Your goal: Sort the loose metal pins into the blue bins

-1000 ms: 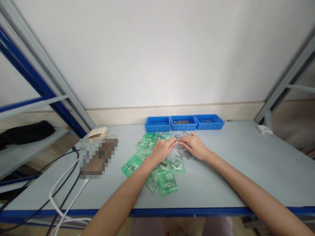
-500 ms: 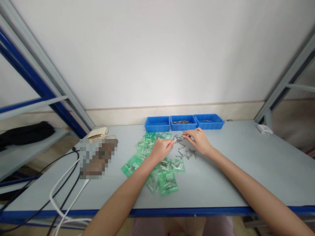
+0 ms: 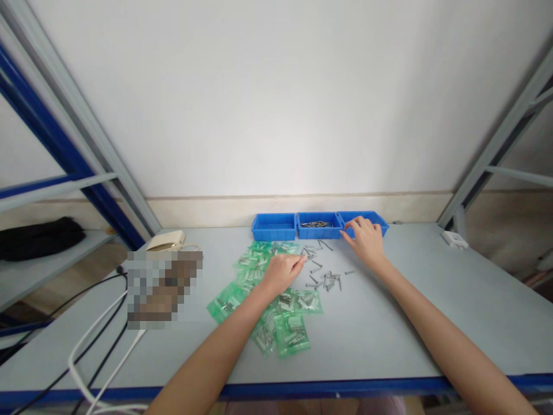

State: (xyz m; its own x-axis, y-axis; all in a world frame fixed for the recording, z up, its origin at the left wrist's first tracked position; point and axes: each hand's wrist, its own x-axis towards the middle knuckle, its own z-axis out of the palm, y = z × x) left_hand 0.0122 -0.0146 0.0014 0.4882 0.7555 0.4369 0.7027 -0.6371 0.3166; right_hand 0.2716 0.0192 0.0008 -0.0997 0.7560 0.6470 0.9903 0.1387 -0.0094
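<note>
Grey bench (image 3: 367, 340): right hand (image 3: 365, 237) out at the blue bin (image 3: 379, 218)

Half a second ago both hands were at the loose screws (image 3: 330, 280); now the right has moved to the right-hand bin, seemingly splitting the work. Its thumb stands off from curled fingers; I can't tell what they hold. The left hand (image 3: 283, 271), fingertips together on something unclear, stays between screws and green bags (image 3: 294, 334).

Black cloth (image 3: 41, 238) lies on left shelf (image 3: 56, 259) — cream box (image 3: 166, 239), white cables (image 3: 117, 370) nearby; small white block (image 3: 454, 240) sits far right.
</note>
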